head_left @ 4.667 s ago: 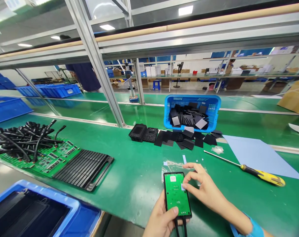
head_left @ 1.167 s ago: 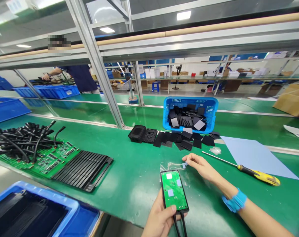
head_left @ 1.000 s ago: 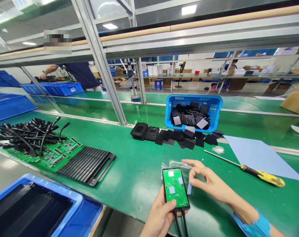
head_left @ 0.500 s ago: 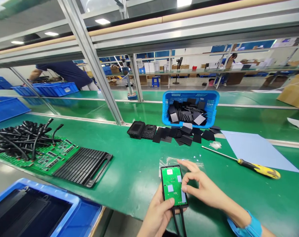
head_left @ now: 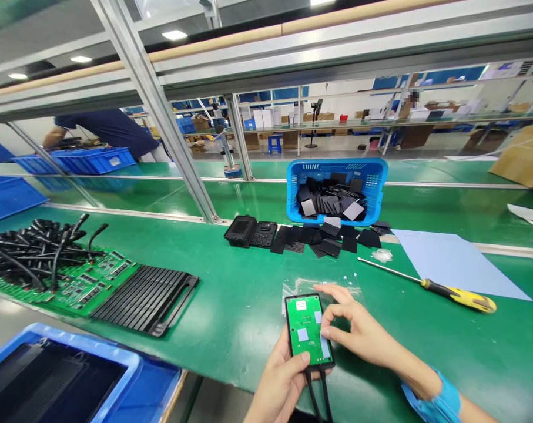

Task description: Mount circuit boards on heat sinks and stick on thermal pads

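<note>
My left hand (head_left: 278, 388) grips the lower end of a black housing holding a green circuit board (head_left: 308, 331), thumb on its bottom edge, two black cables hanging below. Small pale grey pads sit on the board. My right hand (head_left: 358, 332) rests at the board's right edge, thumb and forefinger pinched on a small grey pad (head_left: 324, 345) pressed against the board. A clear film sheet (head_left: 295, 288) with more small pads lies on the green table just beyond the board.
A yellow-handled screwdriver (head_left: 458, 295) and a pale blue sheet (head_left: 451, 264) lie to the right. A blue basket (head_left: 337, 170) of black plates stands behind, with black parts (head_left: 251, 231) before it. Cables (head_left: 32, 252), green boards, a black finned plate (head_left: 147, 299) and a blue bin (head_left: 72, 376) sit left. A person bends at the far left.
My right hand picked a grey pad from the film sheet on the table and carried it back to the board's right edge, where it now presses it down. More pads sit on the board than before.
</note>
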Demonstrator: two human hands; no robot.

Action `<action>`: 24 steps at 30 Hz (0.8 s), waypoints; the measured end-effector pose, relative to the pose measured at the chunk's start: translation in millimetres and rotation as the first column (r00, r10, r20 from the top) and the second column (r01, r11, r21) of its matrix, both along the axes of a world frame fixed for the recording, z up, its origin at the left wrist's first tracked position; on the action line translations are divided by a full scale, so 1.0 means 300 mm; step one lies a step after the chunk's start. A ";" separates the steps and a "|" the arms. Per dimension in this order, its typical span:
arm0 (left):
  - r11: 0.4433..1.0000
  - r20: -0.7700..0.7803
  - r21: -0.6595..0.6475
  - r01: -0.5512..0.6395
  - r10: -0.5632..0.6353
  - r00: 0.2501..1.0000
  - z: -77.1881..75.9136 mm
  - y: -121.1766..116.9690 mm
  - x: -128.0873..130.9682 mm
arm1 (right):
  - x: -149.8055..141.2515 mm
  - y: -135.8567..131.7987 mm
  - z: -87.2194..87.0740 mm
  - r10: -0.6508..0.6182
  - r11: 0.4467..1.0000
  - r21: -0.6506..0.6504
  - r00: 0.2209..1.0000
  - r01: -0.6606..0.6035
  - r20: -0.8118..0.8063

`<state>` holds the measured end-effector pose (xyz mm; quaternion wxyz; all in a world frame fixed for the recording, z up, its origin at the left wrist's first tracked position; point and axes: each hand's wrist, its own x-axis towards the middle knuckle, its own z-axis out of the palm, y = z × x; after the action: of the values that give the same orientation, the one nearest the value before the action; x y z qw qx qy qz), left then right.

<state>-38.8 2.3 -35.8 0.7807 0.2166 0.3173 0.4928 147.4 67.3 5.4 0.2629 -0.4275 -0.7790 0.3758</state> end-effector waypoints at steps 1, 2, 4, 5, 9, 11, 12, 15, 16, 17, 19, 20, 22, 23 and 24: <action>1.000 -0.001 0.000 -0.001 0.001 1.000 0.000 0.000 0.000 | 0.000 0.000 -0.002 -0.001 1.000 0.004 1.000 0.001 0.001; 1.000 -0.002 0.000 -0.002 0.002 1.000 0.000 0.000 0.000 | 0.000 -0.001 -0.005 -0.003 1.000 0.008 1.000 0.003 0.000; 1.000 -0.004 -0.001 -0.005 0.005 1.000 0.001 0.000 0.000 | 0.000 -0.003 -0.010 -0.009 1.000 0.024 1.000 0.009 -0.003; 1.000 -0.003 -0.001 -0.006 0.006 1.000 0.002 0.000 0.000 | -0.001 -0.005 -0.013 -0.014 0.999 0.036 1.000 0.014 -0.004; 1.000 -0.001 0.000 -0.009 0.009 1.000 0.007 -0.001 0.001 | -0.008 -0.006 -0.022 -0.051 0.994 0.094 0.998 0.053 -0.021; 1.000 0.003 -0.001 -0.008 0.008 1.000 0.008 -0.002 0.002 | -0.006 -0.003 -0.024 -0.109 0.990 0.077 0.991 0.115 -0.081; 1.000 0.007 -0.002 -0.010 0.010 1.000 0.007 -0.003 0.002 | -0.003 -0.003 -0.023 -0.147 0.987 0.039 0.979 0.154 -0.140; 1.000 0.021 -0.002 -0.021 0.021 1.000 0.002 -0.006 -0.002 | 0.009 -0.017 -0.011 -0.304 0.948 -0.207 0.875 0.241 -0.376; 1.000 0.023 -0.004 -0.025 0.025 0.999 0.000 -0.006 -0.004 | 0.010 -0.031 -0.004 -0.358 0.920 -0.318 0.823 0.230 -0.442; 1.000 0.026 -0.006 -0.024 0.025 0.999 -0.002 -0.007 -0.006 | 0.008 -0.050 0.004 -0.407 0.882 -0.431 0.770 0.190 -0.492; 1.000 0.034 -0.005 0.002 -0.002 0.999 -0.004 -0.009 -0.005 | -0.006 -0.101 0.015 -0.454 0.787 -0.617 0.688 0.011 -0.567; 1.000 0.043 -0.002 0.028 -0.028 0.999 -0.002 -0.011 0.000 | -0.016 -0.129 0.016 -0.455 0.729 -0.675 0.654 -0.117 -0.605; 0.995 0.065 0.017 0.096 -0.097 0.993 0.004 -0.013 0.018 | -0.037 -0.180 0.007 -0.438 0.593 -0.714 0.595 -0.372 -0.674; 0.991 0.067 0.046 0.127 -0.130 0.989 0.010 -0.011 0.030 | -0.042 -0.198 -0.004 -0.426 0.532 -0.705 0.571 -0.469 -0.701; 0.984 0.050 0.096 0.149 -0.154 0.987 0.018 -0.005 0.042 | -0.041 -0.211 -0.019 -0.419 0.488 -0.689 0.549 -0.536 -0.724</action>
<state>-26.4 0.8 -30.3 0.8140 0.2617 0.2545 0.4519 135.0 4.0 -0.2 0.3273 -0.2313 -0.2650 0.8770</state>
